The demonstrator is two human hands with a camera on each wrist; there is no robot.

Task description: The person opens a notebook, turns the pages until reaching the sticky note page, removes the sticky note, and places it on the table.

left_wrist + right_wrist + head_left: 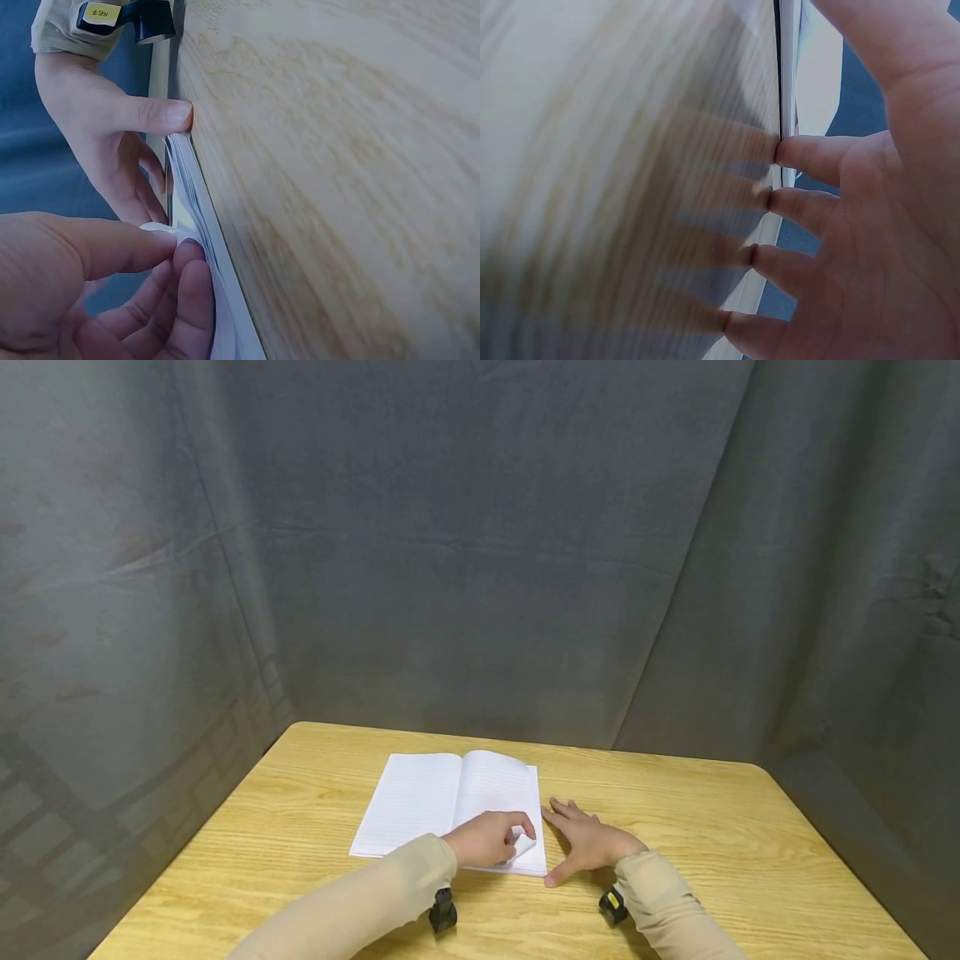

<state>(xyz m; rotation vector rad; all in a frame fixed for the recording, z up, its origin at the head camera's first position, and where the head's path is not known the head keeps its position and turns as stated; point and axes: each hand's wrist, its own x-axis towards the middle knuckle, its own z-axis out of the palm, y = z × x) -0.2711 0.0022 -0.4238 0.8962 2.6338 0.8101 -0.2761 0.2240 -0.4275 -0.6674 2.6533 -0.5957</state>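
An open notebook [420, 797] with lined white pages lies on the wooden table. Over its right page, my left hand [487, 839] pinches the lower right corner of a page [522, 845] between thumb and fingers, and that corner curls up. The left wrist view shows the left thumb and fingers [120, 247] on the lifted paper, above the stacked page edges [196, 180]. My right hand [588, 842] rests beside the notebook's right edge with fingers spread. Its fingertips touch the table in the right wrist view, and the thumb is at the notebook's lower right corner.
The wooden table [697, 827] extends to both sides of the notebook. Grey curtains [465, 568] hang behind it and at both sides. Each wrist wears a small black camera [443, 911] below a beige sleeve [360, 902].
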